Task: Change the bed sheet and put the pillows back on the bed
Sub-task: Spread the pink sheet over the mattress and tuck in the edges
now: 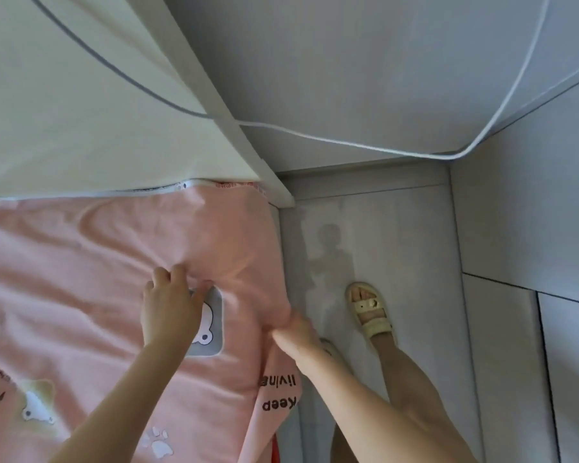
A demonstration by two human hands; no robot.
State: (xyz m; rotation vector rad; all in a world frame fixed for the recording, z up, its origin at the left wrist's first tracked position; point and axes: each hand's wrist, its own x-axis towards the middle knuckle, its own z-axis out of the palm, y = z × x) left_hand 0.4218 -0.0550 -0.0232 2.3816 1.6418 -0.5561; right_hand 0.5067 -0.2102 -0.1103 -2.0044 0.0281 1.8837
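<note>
Your soft pink sheet [81,262], bear-printed and creased, spreads from 7 to 9 o'clock; glossy pale floor [398,228] lies at 3. Your left hand [169,309] curls its fingers into the sheet. Your right hand [295,327], at the sheet's edge, is too blurred to tell its grip.

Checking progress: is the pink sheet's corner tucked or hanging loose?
Hanging loose: the pink sheet has its printed edge dangling beside the right hand.

The pink bed sheet [81,262] carries printed bears and lettering. It lies rumpled just below the cream panel [64,111]. One edge hangs down.
</note>
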